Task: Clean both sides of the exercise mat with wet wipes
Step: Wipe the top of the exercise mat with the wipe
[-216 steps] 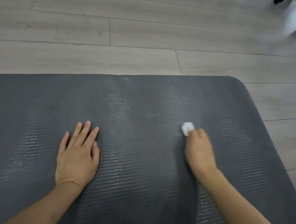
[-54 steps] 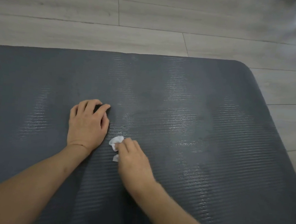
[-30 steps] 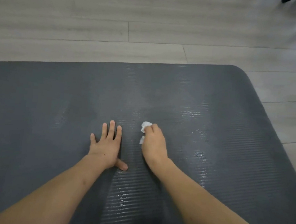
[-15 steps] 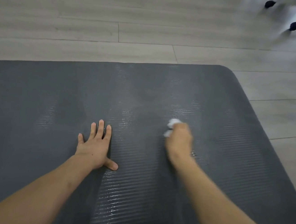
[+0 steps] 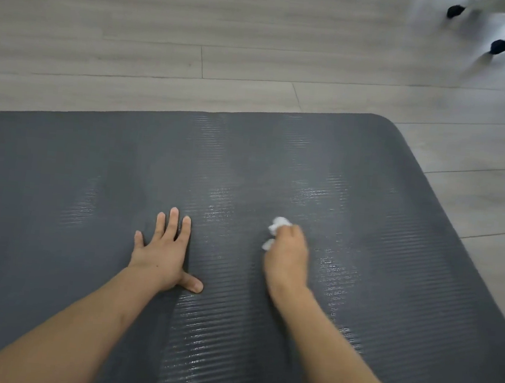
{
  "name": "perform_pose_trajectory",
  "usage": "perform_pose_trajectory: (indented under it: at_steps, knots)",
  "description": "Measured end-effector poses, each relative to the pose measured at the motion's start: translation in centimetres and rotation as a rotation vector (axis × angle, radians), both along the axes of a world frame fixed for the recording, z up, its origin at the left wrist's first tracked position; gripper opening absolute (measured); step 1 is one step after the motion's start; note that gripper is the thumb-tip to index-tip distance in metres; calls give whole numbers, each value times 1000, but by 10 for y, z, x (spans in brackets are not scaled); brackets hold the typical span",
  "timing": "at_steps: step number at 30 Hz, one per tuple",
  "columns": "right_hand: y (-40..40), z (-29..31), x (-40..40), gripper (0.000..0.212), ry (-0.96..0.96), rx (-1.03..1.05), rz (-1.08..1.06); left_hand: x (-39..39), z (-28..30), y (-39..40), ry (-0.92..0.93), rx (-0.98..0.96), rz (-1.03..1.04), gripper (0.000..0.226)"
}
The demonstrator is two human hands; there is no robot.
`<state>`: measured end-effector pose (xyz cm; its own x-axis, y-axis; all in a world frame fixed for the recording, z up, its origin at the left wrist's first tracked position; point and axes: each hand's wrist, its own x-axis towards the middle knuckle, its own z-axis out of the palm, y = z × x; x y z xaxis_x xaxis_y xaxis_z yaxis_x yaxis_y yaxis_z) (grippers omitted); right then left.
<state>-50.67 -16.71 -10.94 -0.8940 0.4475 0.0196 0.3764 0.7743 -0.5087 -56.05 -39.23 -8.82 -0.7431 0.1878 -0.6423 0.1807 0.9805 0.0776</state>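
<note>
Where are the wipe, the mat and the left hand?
wipe (image 5: pixel 278 223), head view, on the crumpled top.
mat (image 5: pixel 392 266), head view, on bare ribbed surface.
left hand (image 5: pixel 162 252), head view, on its back.

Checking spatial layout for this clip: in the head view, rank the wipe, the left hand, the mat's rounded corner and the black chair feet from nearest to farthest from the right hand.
1. Wipe: held in the right hand, at its fingertips.
2. Left hand: flat on the mat, to the left.
3. Rounded corner: ahead, to the right.
4. Chair feet: on the floor, far top right.
</note>
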Motion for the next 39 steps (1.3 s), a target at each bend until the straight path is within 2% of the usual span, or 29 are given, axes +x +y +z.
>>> perform_pose_trajectory:
  at_steps: [1, 3, 5, 7, 9, 11, 12, 14, 15, 17, 19, 20, 22, 24, 26, 27, 28, 30, 32, 34, 36, 39]
  knots:
    - [-39, 0, -2, 27, 3, -69, 117, 0, 0, -1, -1, -1, 1, 154]
    - [-88, 4, 6, 33, -60, -16, 459, 0, -1, -4, 1, 3, 1, 154]
    - [-57, 4, 4, 32, -73, 64, 634, 1, -2, -5, 5, 12, -3, 154]
    - [7, 6, 5, 27, -95, 130, 561, 0, -1, -4, -5, 15, -4, 154]
    - [71, 10, 12, 25, -114, 196, 293, 1, -1, -4, 0, 17, -1, 154]
    - [91, 7, 17, 26, -66, 181, 22, 1, 0, -3, 4, 19, 2, 154]
    - [75, 6, 15, 28, -33, 186, -37, 1, 0, -2, 1, 21, 5, 154]
    - [13, -1, 8, 26, 20, 109, 26, 2, -1, -2, 2, 26, 12, 154]
    - [-25, -1, 7, 22, 27, 27, 143, 1, -1, -3, 8, 27, 17, 154]
    - [-81, -2, 16, 19, 12, -1, 450, 0, -2, -4, 10, 24, 18, 154]
    - [-68, -4, 20, 23, 17, 63, 653, 1, -3, -5, 14, 21, 14, 155]
    - [-40, -6, 19, 23, 25, 119, 670, 1, -3, -5, 17, 24, 12, 155]
    - [30, -1, 21, 26, 31, 140, 544, 2, -1, -6, 13, 29, 12, 155]
    - [94, 9, 33, 27, -8, 152, 229, 3, -1, -5, 15, 32, 8, 155]
    - [109, 12, 39, 30, 15, 173, -25, 3, -1, -4, 23, 29, 9, 155]
    - [92, 9, 37, 37, 28, 156, -59, 3, 0, -4, 21, 27, 11, 155]
    - [63, 7, 33, 44, 44, 85, -31, 2, 0, -3, 19, 25, 12, 155]
    - [-12, -3, 27, 49, 72, -52, 165, 3, 0, -5, 25, 26, 12, 154]
    - [-73, -8, 33, 35, 22, -37, 447, 3, 1, -6, 29, 29, 12, 153]
    - [-66, -7, 40, 30, 38, 32, 646, 4, 0, -6, 36, 31, 8, 153]
    - [-6, 1, 40, 35, 56, 113, 634, 4, 1, -6, 31, 30, 3, 152]
    - [102, 11, 51, 27, -58, 243, 202, 5, 1, -5, 37, 33, -5, 153]
